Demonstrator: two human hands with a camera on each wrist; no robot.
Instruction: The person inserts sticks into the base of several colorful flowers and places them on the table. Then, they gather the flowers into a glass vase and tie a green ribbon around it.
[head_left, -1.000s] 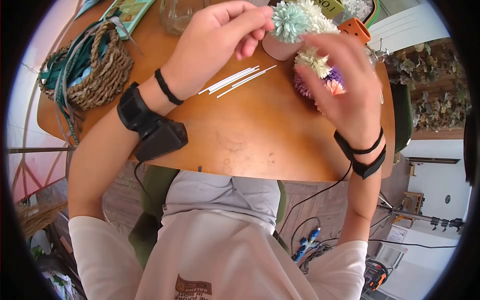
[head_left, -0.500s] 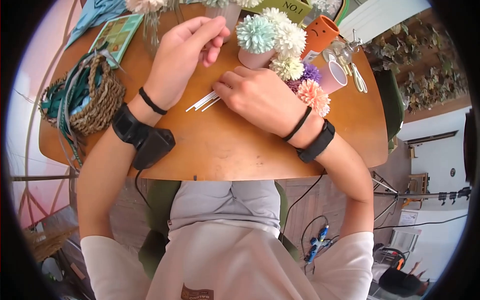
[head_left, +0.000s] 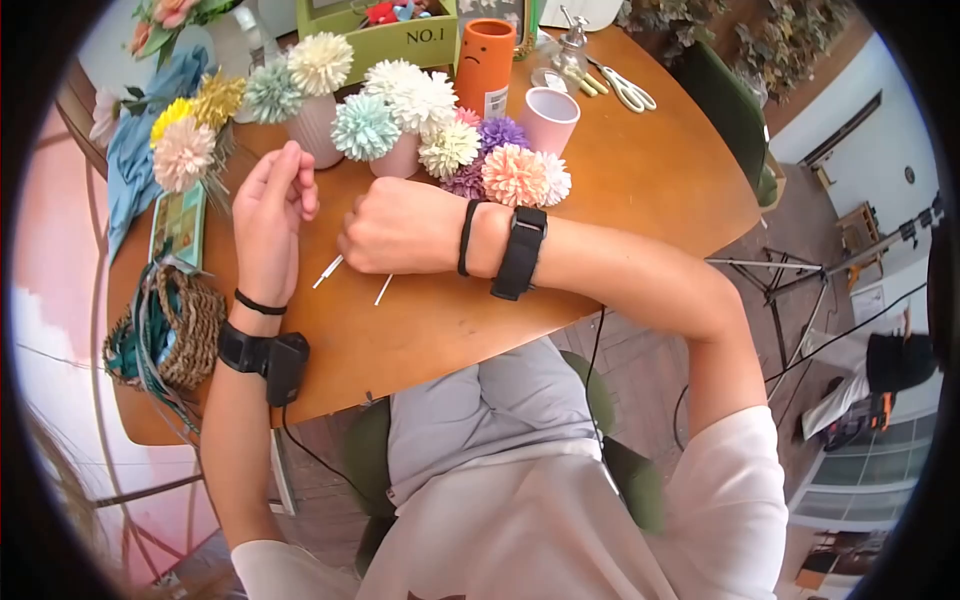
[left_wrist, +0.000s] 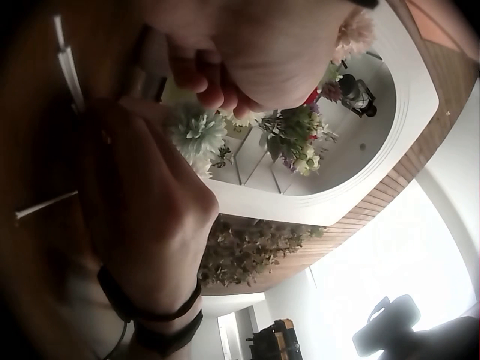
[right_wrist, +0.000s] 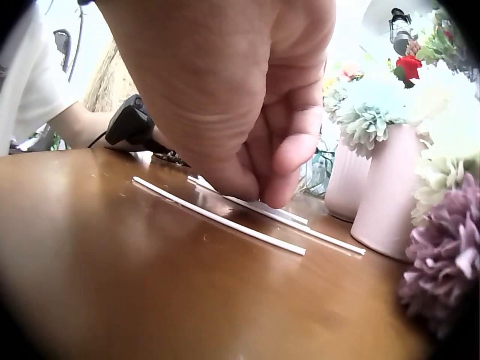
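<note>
Low over the table, my right hand [head_left: 405, 225] bends its fingers down onto thin white sticks [right_wrist: 330, 238]. In the right wrist view its thumb and fingertips [right_wrist: 279, 193] come together at these sticks, pinching there. Another white stick [right_wrist: 217, 215] lies apart, nearer that camera. My left hand [head_left: 268, 215] is raised to the left of the right one, palm inward, fingers loosely bent and thumb along the index finger. Nothing shows in its grasp. From the left wrist, its curled fingers [left_wrist: 214, 86] appear above the right hand.
Behind the hands stand pink cups with pompom flowers [head_left: 365, 128], with purple and peach flowers [head_left: 514, 176] beside them. A pink cup [head_left: 550, 120], an orange sad-face vase [head_left: 486, 62], scissors [head_left: 630, 92] and a green box [head_left: 400, 45] are further back. A woven basket [head_left: 195, 325] of ribbons sits left.
My right hand has come down from the flowers to the white sticks and moved left over them. The left hand stays raised, loosely bent. The head view has turned.
</note>
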